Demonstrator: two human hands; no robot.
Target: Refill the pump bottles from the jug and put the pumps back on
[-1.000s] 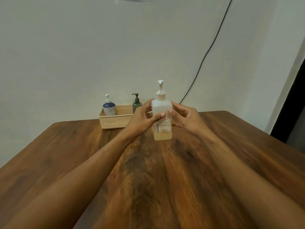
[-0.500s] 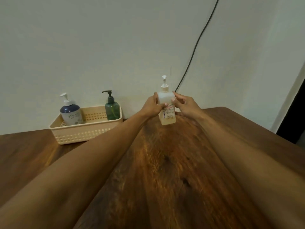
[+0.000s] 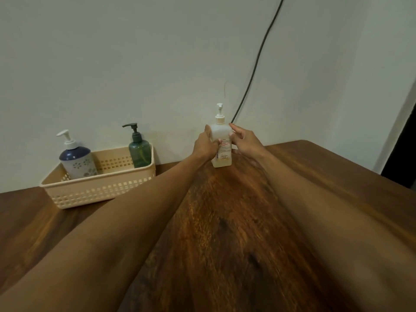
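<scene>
A white translucent pump bottle (image 3: 221,131) with a printed label and a little yellowish liquid at its bottom stands upright at the far side of the wooden table (image 3: 225,233), its white pump on top. My left hand (image 3: 204,146) grips its left side and my right hand (image 3: 244,141) holds its right side. A cream plastic basket (image 3: 99,188) at the far left holds a blue-and-white pump bottle (image 3: 76,161) and a green pump bottle (image 3: 139,152) with a dark pump. No jug is in view.
A pale wall rises right behind the table, with a dark cable (image 3: 256,64) running down it behind the white bottle. The table's right corner (image 3: 308,143) is rounded, and a dark opening (image 3: 405,143) lies beyond it.
Both hands have carried the white bottle away from me toward the wall and lowered it to the table's far side. The view has shifted, so the basket looks larger and further left.
</scene>
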